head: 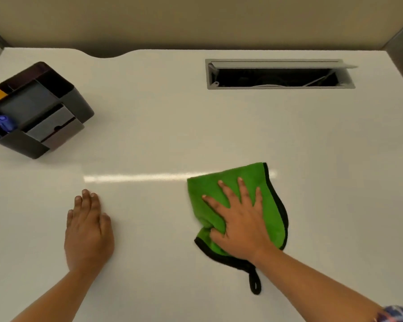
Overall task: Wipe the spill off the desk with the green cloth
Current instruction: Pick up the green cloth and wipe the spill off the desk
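Observation:
A green cloth (270, 205) with a black border and a black hanging loop lies bunched on the white desk (161, 135), right of centre. My right hand (239, 225) presses flat on it with fingers spread and the thumb tucked into a fold. My left hand (87, 231) rests palm down on the bare desk to the left, fingers together, holding nothing. I see no spill on the desk; only a bright streak of reflected light crosses the surface beside the cloth.
A dark desk organiser (36, 110) with pens and a yellow note pad stands at the far left. A grey cable hatch (279, 74) sits with its lid up at the back right. A beige partition wall (196, 19) closes off the back.

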`<state>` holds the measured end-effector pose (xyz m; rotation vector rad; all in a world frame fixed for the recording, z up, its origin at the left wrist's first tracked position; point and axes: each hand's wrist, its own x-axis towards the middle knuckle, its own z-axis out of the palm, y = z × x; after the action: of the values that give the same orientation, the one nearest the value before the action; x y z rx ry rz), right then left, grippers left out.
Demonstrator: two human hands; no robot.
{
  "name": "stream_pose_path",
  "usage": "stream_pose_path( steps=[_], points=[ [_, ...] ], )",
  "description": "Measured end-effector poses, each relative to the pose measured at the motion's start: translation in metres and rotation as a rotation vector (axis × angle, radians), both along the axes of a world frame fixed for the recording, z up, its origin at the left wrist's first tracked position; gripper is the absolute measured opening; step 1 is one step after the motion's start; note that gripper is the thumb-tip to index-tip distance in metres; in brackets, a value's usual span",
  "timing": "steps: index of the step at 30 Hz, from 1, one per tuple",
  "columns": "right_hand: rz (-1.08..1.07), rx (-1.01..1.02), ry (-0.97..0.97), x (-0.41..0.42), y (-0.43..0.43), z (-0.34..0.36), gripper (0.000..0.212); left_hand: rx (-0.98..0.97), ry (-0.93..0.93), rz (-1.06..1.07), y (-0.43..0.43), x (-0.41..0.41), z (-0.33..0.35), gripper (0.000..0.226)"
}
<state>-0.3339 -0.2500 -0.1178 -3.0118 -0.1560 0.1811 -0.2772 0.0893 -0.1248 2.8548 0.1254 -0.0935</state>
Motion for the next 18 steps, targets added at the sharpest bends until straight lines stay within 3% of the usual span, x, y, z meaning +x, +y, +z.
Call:
stream_pose_path(
  steps=[6, 12, 15, 18],
  points=[
    [-0.101, -0.077, 0.059, -0.051, -0.090, 0.003, 0.088, 0.004, 0.009, 0.011, -0.001, 0.001, 0.000, 0.064],
    [-0.600, -0.076, 0.094, 0.068, -0.149, 0.007, 0.092, 0.021, 0.008, -0.001, -0.001, 0.005, -0.004, 0.065],
    [-0.551, -0.048, 0.098, 0.127, -0.121, 0.005, 0.090, 0.031, 0.002, -0.018, -0.001, 0.007, -0.005, 0.065],
    [-0.344, -0.039, 0.090, 0.146, -0.072, 0.008, 0.087, 0.027, 0.002, -0.014, 0.001, 0.007, -0.008, 0.065]
  ],
)
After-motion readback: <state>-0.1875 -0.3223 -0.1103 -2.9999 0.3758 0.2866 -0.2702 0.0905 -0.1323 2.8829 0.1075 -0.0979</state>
